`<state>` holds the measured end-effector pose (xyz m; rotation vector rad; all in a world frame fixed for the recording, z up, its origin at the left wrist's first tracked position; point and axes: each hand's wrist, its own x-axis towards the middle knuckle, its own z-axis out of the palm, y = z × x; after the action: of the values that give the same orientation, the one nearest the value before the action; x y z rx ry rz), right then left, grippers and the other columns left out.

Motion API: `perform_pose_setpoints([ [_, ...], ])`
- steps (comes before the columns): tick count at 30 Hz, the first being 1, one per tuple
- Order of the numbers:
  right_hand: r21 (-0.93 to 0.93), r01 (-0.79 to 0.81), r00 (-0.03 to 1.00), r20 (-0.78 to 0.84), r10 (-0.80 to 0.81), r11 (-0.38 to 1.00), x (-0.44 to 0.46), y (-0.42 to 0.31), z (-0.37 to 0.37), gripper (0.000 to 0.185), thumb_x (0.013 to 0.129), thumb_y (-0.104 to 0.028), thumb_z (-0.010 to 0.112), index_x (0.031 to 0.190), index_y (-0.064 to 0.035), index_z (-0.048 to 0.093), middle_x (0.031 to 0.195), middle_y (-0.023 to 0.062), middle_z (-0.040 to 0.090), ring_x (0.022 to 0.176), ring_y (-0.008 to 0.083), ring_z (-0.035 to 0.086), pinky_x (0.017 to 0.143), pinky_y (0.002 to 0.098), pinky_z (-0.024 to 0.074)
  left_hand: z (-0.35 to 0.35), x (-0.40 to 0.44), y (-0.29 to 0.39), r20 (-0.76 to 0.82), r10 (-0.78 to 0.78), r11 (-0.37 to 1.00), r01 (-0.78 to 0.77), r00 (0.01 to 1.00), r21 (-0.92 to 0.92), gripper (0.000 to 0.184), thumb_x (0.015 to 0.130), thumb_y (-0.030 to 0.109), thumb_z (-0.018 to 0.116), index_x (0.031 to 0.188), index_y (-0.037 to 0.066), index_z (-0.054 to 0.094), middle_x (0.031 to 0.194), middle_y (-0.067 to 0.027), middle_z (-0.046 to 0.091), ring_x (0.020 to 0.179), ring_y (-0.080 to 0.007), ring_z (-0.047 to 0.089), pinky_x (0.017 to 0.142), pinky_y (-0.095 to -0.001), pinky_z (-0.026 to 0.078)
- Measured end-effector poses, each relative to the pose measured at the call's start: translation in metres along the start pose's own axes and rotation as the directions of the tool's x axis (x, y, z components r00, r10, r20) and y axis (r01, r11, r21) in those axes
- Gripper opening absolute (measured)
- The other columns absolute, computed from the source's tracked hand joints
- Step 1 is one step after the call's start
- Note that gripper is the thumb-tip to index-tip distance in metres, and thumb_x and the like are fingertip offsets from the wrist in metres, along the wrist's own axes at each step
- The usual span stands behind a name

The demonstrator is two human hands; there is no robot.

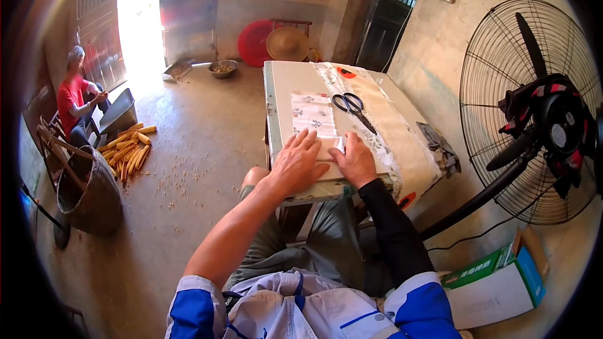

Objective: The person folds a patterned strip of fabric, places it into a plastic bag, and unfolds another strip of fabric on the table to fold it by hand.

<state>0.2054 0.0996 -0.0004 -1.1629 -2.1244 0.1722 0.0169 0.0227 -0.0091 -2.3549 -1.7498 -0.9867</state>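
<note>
A white cloth strip with a grey floral print [315, 115] lies on the table, its near end folded over. My left hand [298, 162] rests flat on the left side of this fold, fingers stretched out. At the right side of the fold, my right hand [357, 161] has its fingers bent and pressed together on the cloth's edge; its wrist is in a black sleeve. Beyond the right hand lie dark-handled scissors [353, 108], blades toward me. A cream runner with a lacy border [402, 135] runs along the table's right side.
The table [281, 88] stands before my knees. To the right are a large fan [534, 107] and a box [496, 285]. At left, a person in red [74, 97] sits by corn cobs [127, 150] and a woven basket [91, 194]. Kernels lie scattered on the floor.
</note>
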Motion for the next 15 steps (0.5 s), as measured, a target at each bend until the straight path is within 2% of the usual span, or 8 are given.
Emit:
perform_pose_setpoints([
  [3, -0.095, -0.028, 0.999, -0.023, 0.026, 0.995, -0.002, -0.010, -0.003, 0.050, 0.092, -0.034, 0.079, 0.120, 0.0011, 0.057, 0.114, 0.0262, 0.069, 0.109, 0.0437, 0.069, 0.091, 0.0514, 0.0551, 0.002, -0.001, 0.000, 0.056, -0.034, 0.999, 0.033, 0.998, 0.014, 0.063, 0.097, 0.040, 0.066, 0.142, -0.003, 0.061, 0.162, -0.0267, 0.047, 0.156, -0.0417, 0.037, 0.129, -0.0500, 0.027],
  [6, -0.184, 0.224, 0.965, -0.098, -0.244, 0.957, -0.003, -0.018, -0.007, 0.052, 0.095, -0.035, 0.077, 0.127, 0.0029, 0.062, 0.126, 0.0239, 0.068, 0.120, 0.0400, 0.066, 0.101, 0.0490, 0.0516, -0.001, 0.000, 0.002, 0.088, -0.041, 0.999, 0.040, 0.995, 0.015, 0.065, 0.098, 0.041, 0.064, 0.146, -0.002, 0.058, 0.164, -0.0259, 0.045, 0.156, -0.0420, 0.036, 0.130, -0.0505, 0.025],
  [9, 0.087, 0.512, 0.859, -0.073, -0.507, 0.854, 0.003, -0.011, 0.003, 0.050, 0.101, -0.032, 0.071, 0.134, 0.0048, 0.064, 0.143, 0.0241, 0.063, 0.133, 0.0419, 0.059, 0.113, 0.0479, 0.0456, -0.005, 0.000, 0.002, 0.140, -0.001, 0.997, -0.009, 0.990, 0.071, 0.063, 0.101, 0.042, 0.060, 0.147, -0.002, 0.057, 0.163, -0.0261, 0.046, 0.155, -0.0432, 0.038, 0.129, -0.0533, 0.027],
  [10, 0.059, 0.464, 0.882, 0.062, -0.467, 0.884, 0.000, -0.011, 0.005, 0.062, 0.105, -0.044, 0.064, 0.143, 0.0051, 0.060, 0.151, 0.0253, 0.058, 0.144, 0.0425, 0.052, 0.121, 0.0486, 0.0386, -0.001, -0.001, 0.002, 0.121, -0.021, 0.998, 0.015, 0.992, 0.057, 0.065, 0.100, 0.042, 0.060, 0.149, -0.001, 0.055, 0.164, -0.0253, 0.045, 0.156, -0.0430, 0.037, 0.129, -0.0529, 0.026],
  [13, -0.003, 0.343, 0.908, 0.259, -0.330, 0.939, 0.001, 0.010, 0.014, 0.081, 0.106, -0.064, 0.051, 0.150, 0.0037, 0.056, 0.160, 0.0234, 0.051, 0.153, 0.0375, 0.042, 0.124, 0.0498, 0.0310, 0.007, -0.001, 0.000, 0.093, -0.079, 0.996, 0.075, 0.992, 0.053, 0.071, 0.099, 0.042, 0.061, 0.154, -0.001, 0.051, 0.166, -0.0237, 0.043, 0.158, -0.0423, 0.033, 0.131, -0.0519, 0.023],
  [14, -0.028, 0.333, 0.905, 0.291, -0.311, 0.943, 0.002, 0.018, 0.015, 0.086, 0.106, -0.068, 0.046, 0.153, 0.0037, 0.053, 0.163, 0.0243, 0.047, 0.156, 0.0384, 0.038, 0.126, 0.0501, 0.0278, 0.006, -0.001, -0.001, 0.103, -0.094, 0.993, 0.086, 0.990, 0.079, 0.072, 0.099, 0.043, 0.061, 0.155, -0.001, 0.050, 0.166, -0.0237, 0.043, 0.158, -0.0419, 0.033, 0.131, -0.0518, 0.023],
  [15, -0.015, 0.334, 0.902, 0.296, -0.315, 0.942, 0.002, 0.019, 0.015, 0.086, 0.106, -0.068, 0.046, 0.153, 0.0037, 0.053, 0.163, 0.0244, 0.047, 0.156, 0.0386, 0.038, 0.126, 0.0502, 0.0278, 0.004, -0.002, 0.000, 0.116, -0.108, 0.990, 0.096, 0.987, 0.103, 0.074, 0.099, 0.044, 0.061, 0.156, -0.001, 0.049, 0.166, -0.0237, 0.043, 0.158, -0.0415, 0.033, 0.131, -0.0516, 0.023],
])
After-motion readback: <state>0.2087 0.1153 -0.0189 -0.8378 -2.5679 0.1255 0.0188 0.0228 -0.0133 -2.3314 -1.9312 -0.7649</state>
